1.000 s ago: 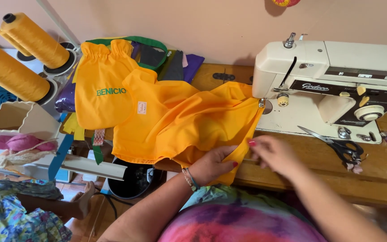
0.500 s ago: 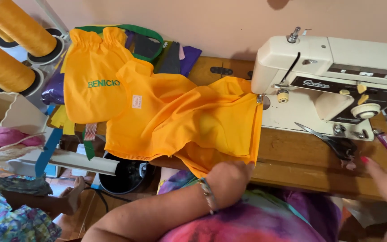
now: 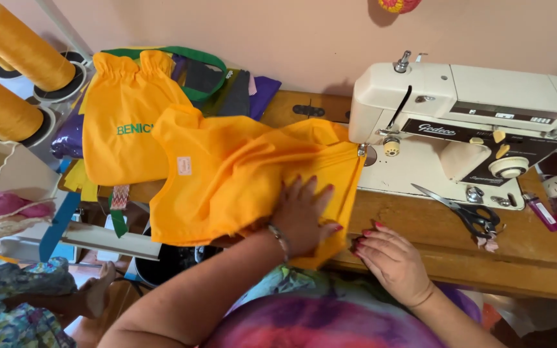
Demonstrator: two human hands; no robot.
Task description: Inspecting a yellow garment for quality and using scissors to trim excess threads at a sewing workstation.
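Note:
A heap of yellow-orange fabric (image 3: 227, 174) lies on the wooden sewing table (image 3: 433, 232), its right edge running up to the needle of a cream sewing machine (image 3: 472, 109). My left hand (image 3: 304, 216) lies flat on the fabric with fingers spread, pressing it onto the table. My right hand (image 3: 388, 258) rests at the table's front edge, fingertips touching the fabric's lower right corner. A finished yellow garment (image 3: 124, 129) with green lettering lies at the left, partly under the heap.
Black-handled scissors (image 3: 465, 212) lie on the machine bed. Two big cones of yellow thread (image 3: 14, 71) stand at far left. Dark green and purple cloth (image 3: 227, 84) is piled at the back. A cream basket (image 3: 1, 171) with pink material sits lower left.
My left hand has moved up from the fabric's lower edge onto its top. My right hand has come back from the far right to the fabric's corner.

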